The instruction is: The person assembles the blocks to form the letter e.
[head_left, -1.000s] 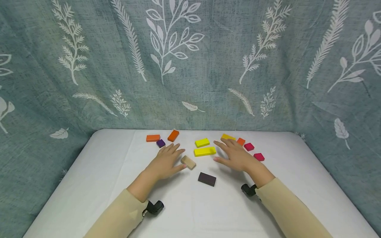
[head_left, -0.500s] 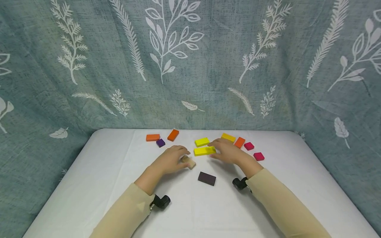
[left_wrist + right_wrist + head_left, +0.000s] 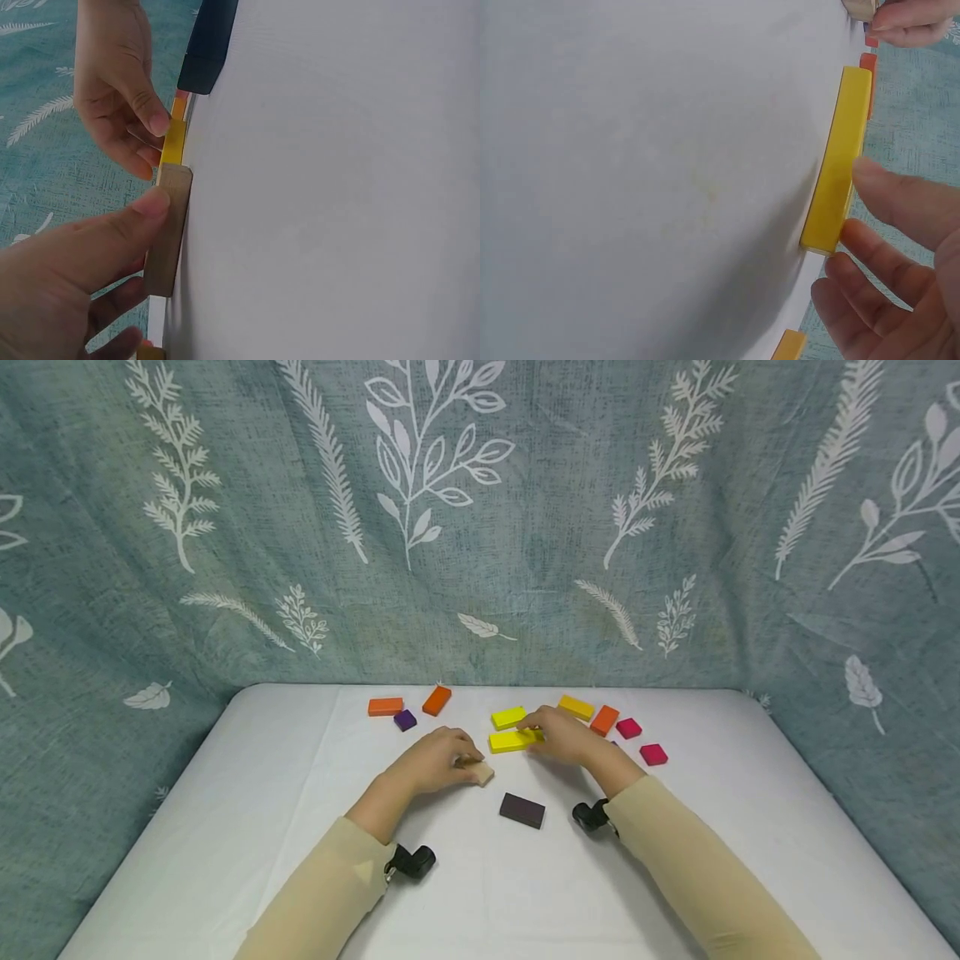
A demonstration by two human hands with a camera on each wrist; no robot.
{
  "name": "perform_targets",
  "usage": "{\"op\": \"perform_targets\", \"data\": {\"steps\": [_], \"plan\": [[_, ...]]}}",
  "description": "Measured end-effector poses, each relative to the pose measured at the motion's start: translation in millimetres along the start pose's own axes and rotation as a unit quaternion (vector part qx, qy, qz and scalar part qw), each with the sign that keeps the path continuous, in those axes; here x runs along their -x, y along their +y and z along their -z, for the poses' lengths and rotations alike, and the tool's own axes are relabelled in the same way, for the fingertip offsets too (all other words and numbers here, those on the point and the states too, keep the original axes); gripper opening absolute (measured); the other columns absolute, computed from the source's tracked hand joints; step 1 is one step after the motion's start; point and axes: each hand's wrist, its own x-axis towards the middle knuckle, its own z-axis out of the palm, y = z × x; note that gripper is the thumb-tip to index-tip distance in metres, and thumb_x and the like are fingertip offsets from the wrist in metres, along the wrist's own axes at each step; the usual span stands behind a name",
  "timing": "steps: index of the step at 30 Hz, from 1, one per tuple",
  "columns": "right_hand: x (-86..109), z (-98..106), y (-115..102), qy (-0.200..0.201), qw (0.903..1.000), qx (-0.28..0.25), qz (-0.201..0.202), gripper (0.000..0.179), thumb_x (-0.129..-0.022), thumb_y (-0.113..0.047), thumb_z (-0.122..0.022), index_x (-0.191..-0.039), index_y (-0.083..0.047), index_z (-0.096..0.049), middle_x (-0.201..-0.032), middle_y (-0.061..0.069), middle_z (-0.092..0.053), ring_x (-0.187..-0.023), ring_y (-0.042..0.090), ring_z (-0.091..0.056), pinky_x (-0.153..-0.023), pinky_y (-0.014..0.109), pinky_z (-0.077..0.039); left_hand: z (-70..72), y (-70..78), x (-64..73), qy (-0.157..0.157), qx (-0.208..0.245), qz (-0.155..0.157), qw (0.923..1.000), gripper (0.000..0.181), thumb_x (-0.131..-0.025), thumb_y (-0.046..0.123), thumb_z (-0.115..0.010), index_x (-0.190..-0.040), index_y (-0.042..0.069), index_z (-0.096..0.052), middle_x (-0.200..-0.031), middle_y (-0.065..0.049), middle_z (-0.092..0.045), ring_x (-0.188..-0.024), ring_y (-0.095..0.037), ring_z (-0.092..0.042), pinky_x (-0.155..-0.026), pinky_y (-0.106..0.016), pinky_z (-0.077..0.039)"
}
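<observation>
My left hand point(image 3: 431, 762) pinches a plain wooden block point(image 3: 171, 232) lying left of the table's middle. In the left wrist view the thumb presses its near face, with the other fingers partly hidden behind. My right hand point(image 3: 562, 737) holds the right end of a long bright yellow block point(image 3: 838, 165) between thumb and fingers. A shorter yellow block point(image 3: 508, 718) lies just behind the long one. In front of both hands is a dark brown block point(image 3: 522, 811).
Orange blocks point(image 3: 386, 707) and a purple block point(image 3: 405, 720) lie at the back left. Toward the back right are a golden yellow block point(image 3: 576, 707), an orange block point(image 3: 604, 720) and red pieces point(image 3: 653, 754). A patterned curtain point(image 3: 480, 527) hangs behind the white table point(image 3: 480, 893).
My left hand has moved right and its fingers have closed on the wooden block. My right hand has moved left and taken hold of the long yellow block's end. The blocks stay in place.
</observation>
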Motion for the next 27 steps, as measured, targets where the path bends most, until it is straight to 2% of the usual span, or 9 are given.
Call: {"op": "perform_targets", "data": {"steps": [7, 14, 19, 27], "plan": [[-8.4, -1, 5, 0.009, 0.9993, -0.037, -0.007, 0.034, -0.089, -0.004, -0.075, -0.122, -0.001, -0.071, -0.117, 0.012, -0.069, -0.113, 0.030, -0.062, -0.099, 0.045, -0.048, -2.0, -2.8, -3.6, 0.008, 0.010, 0.013, 0.9998, 0.031, -0.086, 0.034, -0.080, -0.112, 0.016, -0.078, -0.110, 0.002, -0.066, -0.105, -0.018, -0.056, -0.095, -0.035, -0.046], [-7.9, -2, 12, -0.004, 0.9965, -0.077, -0.033, 0.031, -0.089, -0.008, -0.076, -0.120, -0.006, -0.072, -0.116, 0.009, -0.069, -0.111, 0.027, -0.062, -0.099, 0.044, -0.048, -2.5, -4.5, -4.4, 0.014, 0.001, 0.030, 0.9995, 0.032, -0.086, 0.037, -0.079, -0.111, 0.018, -0.078, -0.107, 0.004, -0.066, -0.102, -0.017, -0.054, -0.092, -0.032, -0.046], [-3.8, -2, 16, -0.011, 0.9954, -0.086, -0.040, 0.029, -0.088, -0.008, -0.077, -0.117, -0.008, -0.074, -0.112, 0.007, -0.069, -0.105, 0.023, -0.061, -0.097, 0.043, -0.049, -1.4, -4.0, -3.9, 0.020, 0.004, 0.050, 0.9985, 0.028, -0.088, 0.033, -0.079, -0.110, 0.017, -0.078, -0.104, 0.006, -0.068, -0.099, -0.016, -0.054, -0.090, -0.033, -0.045], [9.3, -4, 17, -0.021, 0.9923, -0.109, -0.056, 0.029, -0.087, -0.012, -0.079, -0.115, -0.012, -0.073, -0.113, 0.003, -0.068, -0.104, 0.021, -0.059, -0.098, 0.044, -0.048, -4.1, -3.4, -4.3, 0.034, 0.013, 0.079, 0.9962, 0.026, -0.086, 0.032, -0.080, -0.107, 0.016, -0.077, -0.098, 0.006, -0.067, -0.096, -0.016, -0.051, -0.089, -0.033, -0.044]]}}
